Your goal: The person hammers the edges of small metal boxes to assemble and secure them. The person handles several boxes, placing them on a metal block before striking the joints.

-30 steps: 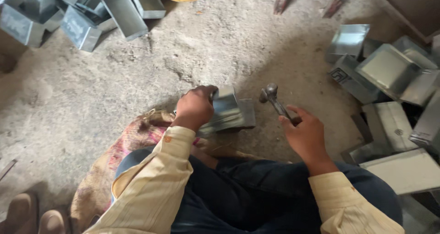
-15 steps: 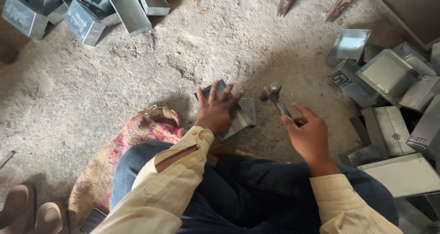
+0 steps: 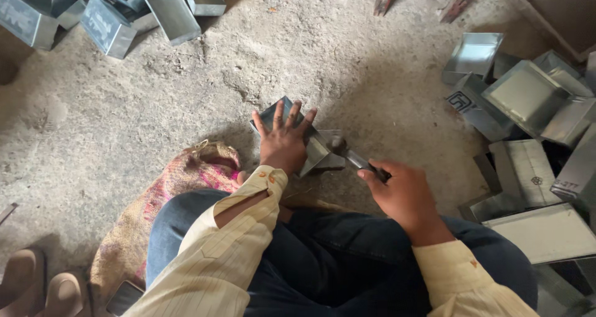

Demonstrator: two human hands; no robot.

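1. Since half a second ago, our small metal hammer with a dark handle (image 3: 351,155) has dropped from a raised position, and its head now sits against the edge of the folded grey sheet-metal tray (image 3: 310,144).
2. Our left hand (image 3: 284,142) has stayed flat on that tray, fingers (image 3: 277,114) spread wide and pressing it down onto the sandy concrete floor (image 3: 186,99).
3. Our right hand (image 3: 403,193) is closed in a fist around the hammer handle, fingers wrapped tight, just right of the tray.
4. The tray lies on the floor directly ahead of our crossed legs in dark blue jeans (image 3: 335,261), tilted diagonally, mostly covered by the left hand.
5. A worn burlap sack with pink patches (image 3: 180,186) lies under our left knee, touching the floor beside the tray.
6. A heap of similar grey metal trays (image 3: 528,99) sits well apart on the right.
7. Another cluster of grey metal boxes (image 3: 112,13) lies at the upper left.
8. A pair of brown shoes (image 3: 37,286) shows at the lower left corner.
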